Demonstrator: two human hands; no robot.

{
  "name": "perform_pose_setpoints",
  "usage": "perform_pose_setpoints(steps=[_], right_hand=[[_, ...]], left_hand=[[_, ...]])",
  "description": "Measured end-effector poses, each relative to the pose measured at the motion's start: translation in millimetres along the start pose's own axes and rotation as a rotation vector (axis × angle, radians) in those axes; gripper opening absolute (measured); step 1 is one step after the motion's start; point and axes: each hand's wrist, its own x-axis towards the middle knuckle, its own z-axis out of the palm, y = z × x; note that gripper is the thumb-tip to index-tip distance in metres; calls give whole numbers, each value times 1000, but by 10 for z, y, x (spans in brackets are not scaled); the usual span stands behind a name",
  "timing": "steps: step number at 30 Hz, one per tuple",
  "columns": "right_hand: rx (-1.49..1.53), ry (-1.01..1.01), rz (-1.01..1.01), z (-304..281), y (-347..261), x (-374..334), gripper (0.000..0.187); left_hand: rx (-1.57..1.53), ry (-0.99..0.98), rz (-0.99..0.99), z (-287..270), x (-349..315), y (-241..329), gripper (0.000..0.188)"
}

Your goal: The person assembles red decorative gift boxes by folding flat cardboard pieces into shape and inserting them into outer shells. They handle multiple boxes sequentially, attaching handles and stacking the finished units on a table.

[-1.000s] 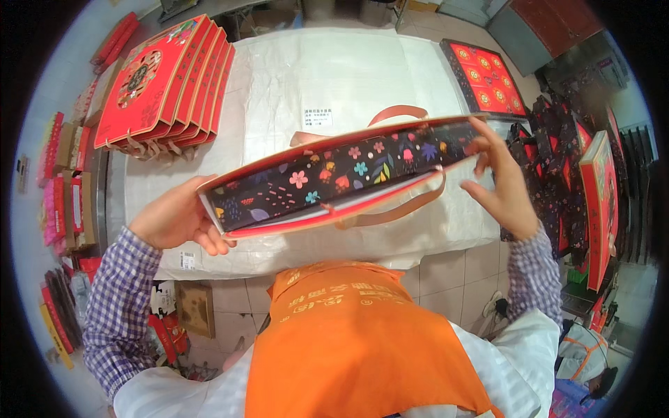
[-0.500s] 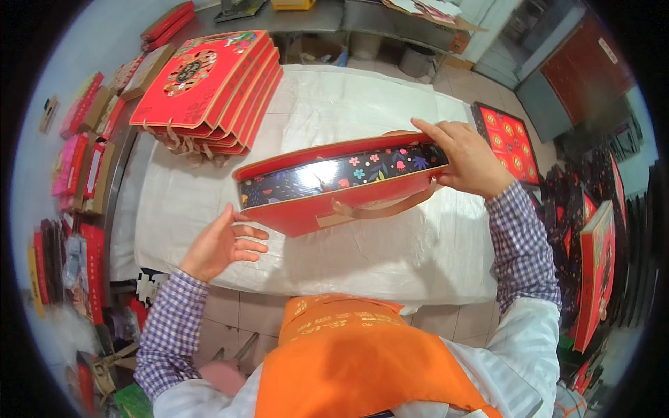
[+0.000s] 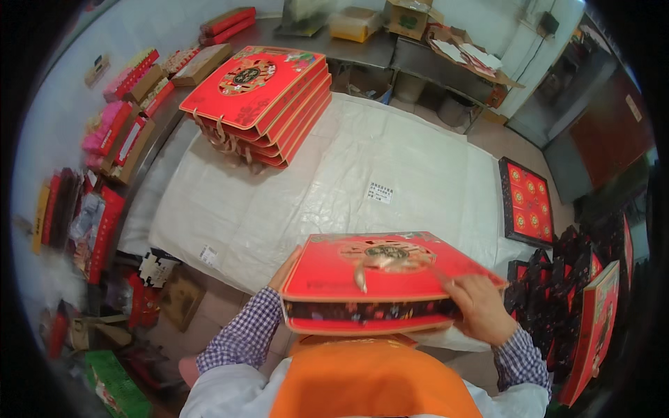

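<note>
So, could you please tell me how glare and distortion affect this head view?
Head view: fisheye bends the white table edges, black vignette rings the frame; a light glare sits on the red box lid near the right hand; the rim looks soft.

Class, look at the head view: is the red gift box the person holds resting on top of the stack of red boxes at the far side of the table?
No: the red gift box is held near the person's body by the right hand, well apart from the stack of red boxes.
</note>
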Motion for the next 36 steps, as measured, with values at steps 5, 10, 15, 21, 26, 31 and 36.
perform_pose_setpoints(steps=[5, 10, 15, 21, 26, 31, 36], right_hand=[[987, -183, 552, 182, 770, -676, 60], [1559, 13, 1191, 1817, 1284, -1152, 57], [2203, 181, 1081, 1975, 823, -949, 52], [2041, 556, 890, 1816, 536, -812, 56], [1934, 747, 652, 1479, 429, -26, 59], [1827, 920, 407, 1218, 213, 1527, 62], [1820, 930, 275, 1158, 24, 3404, 63]], left_hand=[[233, 152, -267, 53, -236, 91, 51], [334, 194, -292, 151, -238, 178, 54], [468, 134, -295, 222, -255, 275, 59], [662, -104, -85, 571, -97, 663, 67], [720, -137, 141, 770, -105, 1640, 67], [581, -226, 321, 583, -473, 3039, 61], [267, -147, 663, -203, -530, 4383, 57]])
